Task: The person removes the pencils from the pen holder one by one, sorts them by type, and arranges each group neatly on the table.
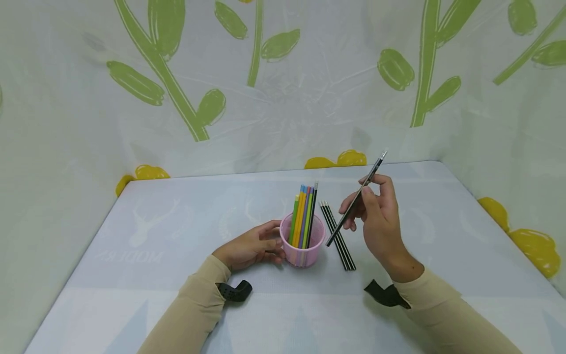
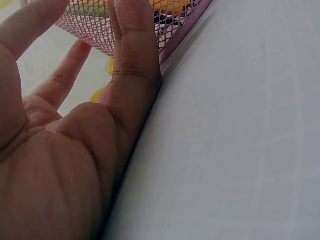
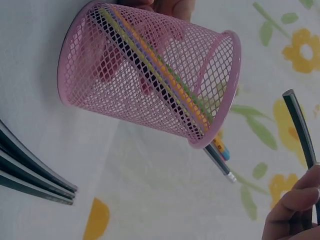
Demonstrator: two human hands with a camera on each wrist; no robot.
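Observation:
In the head view, a pink mesh pencil cup stands upright with several coloured pencils and a black one leaning in it. My left hand touches the cup's left side, its fingers fairly straight against the mesh in the left wrist view. To the right of the cup, my right hand pinches a black striped pencil between thumb and fingers. The pencil tilts in the air, lower end near the cup's right side, pale tip up. Black striped pencils lie side by side on the table below it.
The table has a pale cloth with faint printed designs. A white hanging sheet with green leaves and yellow flowers rises behind it and along both sides. Black straps sit at the wrists over beige sleeves.

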